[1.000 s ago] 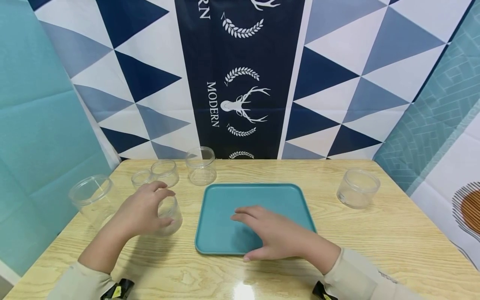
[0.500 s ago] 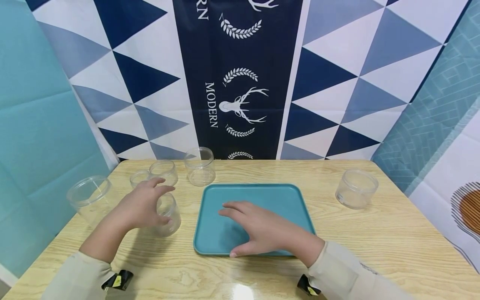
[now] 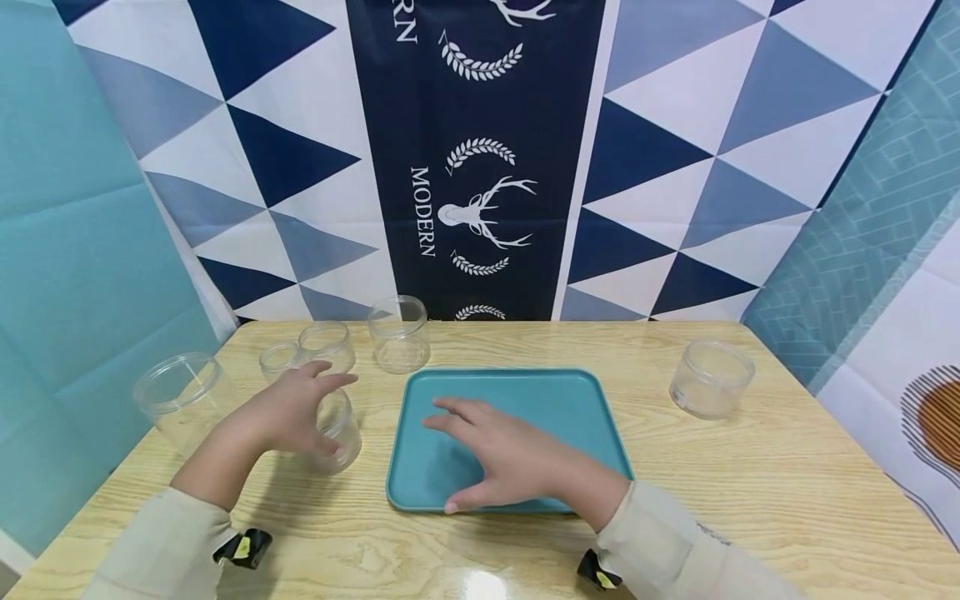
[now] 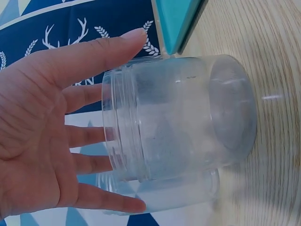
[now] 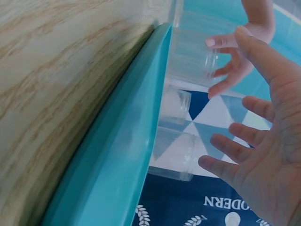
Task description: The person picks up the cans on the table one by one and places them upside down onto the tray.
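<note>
My left hand point(image 3: 288, 415) is spread at the mouth of a clear plastic jar point(image 4: 174, 117) that stands on the table. In the left wrist view its thumb extends along one side of the rim, and the straight fingers point(image 4: 89, 134) reach past the opening. Over the teal tray point(image 3: 525, 392) hovers my right hand point(image 3: 506, 458), fingers apart and nothing between them. The right wrist view shows that palm beside the tray's raised edge, with the left hand point(image 5: 235, 61) and jar beyond it.
A wide clear jar point(image 3: 180, 392) stands at the far left. Behind the left hand are a small jar point(image 3: 277, 357) and a medium one point(image 3: 330, 346). Another jar point(image 3: 400, 340) stands behind the tray, and one point(image 3: 711, 379) at the right. A patterned cloth point(image 3: 480, 167) hangs behind the table.
My right hand has moved left over the tray, slowing in the last half second. The left hand has stayed by its jar with only a slight shift. The jars and tray stay put.
</note>
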`<action>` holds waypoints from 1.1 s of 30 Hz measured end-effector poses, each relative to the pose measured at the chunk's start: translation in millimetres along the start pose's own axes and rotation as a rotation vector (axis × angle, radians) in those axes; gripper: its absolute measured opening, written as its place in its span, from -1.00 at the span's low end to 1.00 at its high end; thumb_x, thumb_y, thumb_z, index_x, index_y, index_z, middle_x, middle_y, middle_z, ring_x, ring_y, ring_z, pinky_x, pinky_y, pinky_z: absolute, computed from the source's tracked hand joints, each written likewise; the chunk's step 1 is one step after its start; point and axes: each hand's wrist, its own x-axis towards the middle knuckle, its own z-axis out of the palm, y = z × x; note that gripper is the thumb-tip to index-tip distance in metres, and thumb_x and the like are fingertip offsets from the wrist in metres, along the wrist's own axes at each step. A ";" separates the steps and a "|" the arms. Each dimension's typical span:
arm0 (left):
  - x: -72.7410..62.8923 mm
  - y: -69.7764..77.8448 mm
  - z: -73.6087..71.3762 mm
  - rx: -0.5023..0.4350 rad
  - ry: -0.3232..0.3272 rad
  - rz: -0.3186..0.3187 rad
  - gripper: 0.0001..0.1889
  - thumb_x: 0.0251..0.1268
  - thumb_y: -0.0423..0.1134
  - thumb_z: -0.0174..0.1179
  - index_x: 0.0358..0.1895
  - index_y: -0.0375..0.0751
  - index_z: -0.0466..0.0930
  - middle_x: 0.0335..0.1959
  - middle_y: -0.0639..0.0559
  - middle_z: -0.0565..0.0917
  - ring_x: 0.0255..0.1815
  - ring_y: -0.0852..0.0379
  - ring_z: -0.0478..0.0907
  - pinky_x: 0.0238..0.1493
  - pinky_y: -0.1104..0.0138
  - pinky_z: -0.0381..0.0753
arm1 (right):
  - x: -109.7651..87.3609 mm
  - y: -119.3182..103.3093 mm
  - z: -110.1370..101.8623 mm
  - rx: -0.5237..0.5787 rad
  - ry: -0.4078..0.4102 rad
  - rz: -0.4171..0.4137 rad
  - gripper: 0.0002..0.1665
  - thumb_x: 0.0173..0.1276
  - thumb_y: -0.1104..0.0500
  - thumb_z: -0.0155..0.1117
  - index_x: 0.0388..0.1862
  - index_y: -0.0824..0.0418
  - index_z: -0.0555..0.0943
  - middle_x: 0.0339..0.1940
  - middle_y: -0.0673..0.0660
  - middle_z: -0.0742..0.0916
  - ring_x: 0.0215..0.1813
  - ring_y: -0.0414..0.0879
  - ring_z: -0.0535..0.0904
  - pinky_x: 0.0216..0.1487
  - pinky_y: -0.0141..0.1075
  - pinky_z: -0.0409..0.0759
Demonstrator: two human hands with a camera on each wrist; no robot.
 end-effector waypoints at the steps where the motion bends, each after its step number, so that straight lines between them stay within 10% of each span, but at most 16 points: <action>1: 0.7 -0.4 0.4 0.001 0.002 0.006 -0.09 -0.27 -0.05 0.60 0.30 -0.23 0.46 0.32 -0.50 0.28 0.25 -0.56 0.26 0.05 -0.29 0.43 | 0.3 -0.1 0.5 0.002 0.001 0.004 0.04 0.16 -0.29 0.39 0.52 0.01 0.20 0.56 0.11 0.17 0.52 0.03 0.12 0.36 -0.02 0.34; 18: 3.8 -0.9 -2.5 -0.018 -0.056 0.047 -0.29 -0.37 -0.34 0.54 0.09 -0.28 0.58 0.03 -0.26 0.53 -0.11 -0.13 0.55 -0.19 0.07 0.60 | 5.7 4.6 11.5 0.051 0.037 0.054 0.06 0.11 -0.27 0.46 0.51 0.02 0.23 0.56 0.11 0.15 0.51 0.07 0.13 0.32 -0.02 0.40; 33: 0.9 7.5 -11.0 0.002 0.054 0.102 -0.33 -0.31 -0.33 0.51 0.10 -0.18 0.58 0.01 -0.20 0.53 -0.11 -0.13 0.55 -0.22 0.08 0.60 | 4.1 9.8 11.0 0.221 0.107 0.130 0.02 0.10 -0.24 0.48 0.47 0.05 0.29 0.53 0.01 0.24 0.51 -0.01 0.14 0.38 0.00 0.31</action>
